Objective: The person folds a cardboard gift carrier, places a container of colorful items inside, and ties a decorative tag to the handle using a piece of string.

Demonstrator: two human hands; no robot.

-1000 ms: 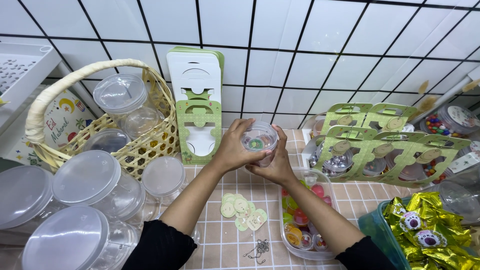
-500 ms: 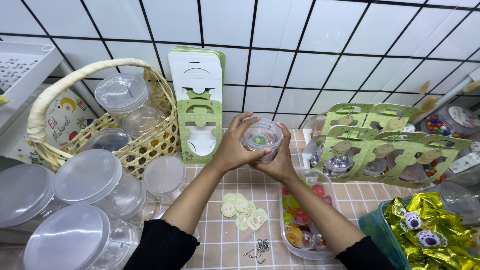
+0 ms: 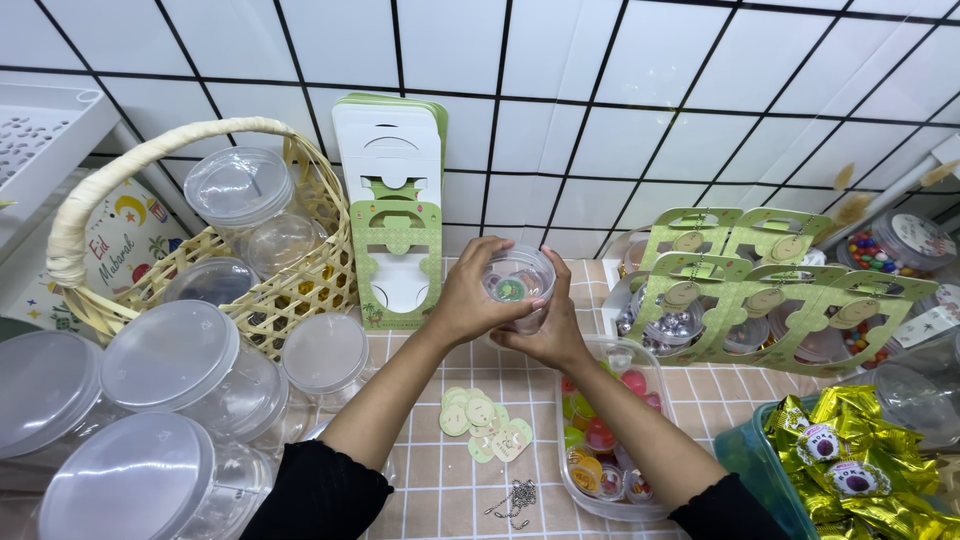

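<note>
1. At far left, clear round containers with frosted lids (image 3: 165, 352) are standing crowded together on the tiled tabletop (image 3: 440, 490).
2. Behind them, a woven basket (image 3: 290, 300) with a wrapped handle is holding more clear lidded tubs.
3. A stack of green and white die-cut cards (image 3: 393, 210) is leaning upright against the white tiled wall, just right of the basket.
4. The left hand (image 3: 468, 300) is gripping a small clear jar (image 3: 518, 285) from its left side, fingers curling over the rim.
5. The right hand (image 3: 545, 335) is cupping the same jar from below and from the right; the jar is being held above the tabletop, in front of the cards, with a green round item showing inside it.
6. Below the hands, round pale-green tags (image 3: 483, 425) are lying loose on the tabletop, with a small metal chain (image 3: 513, 497) nearer the camera.
7. Under the right forearm, an open clear box (image 3: 625, 440) is holding coloured sweets.
8. Further right, finished jars with green card toppers (image 3: 770, 300) are standing in rows.
9. At far right, gold-wrapped sweets (image 3: 860, 460) are filling a teal bin.
</note>
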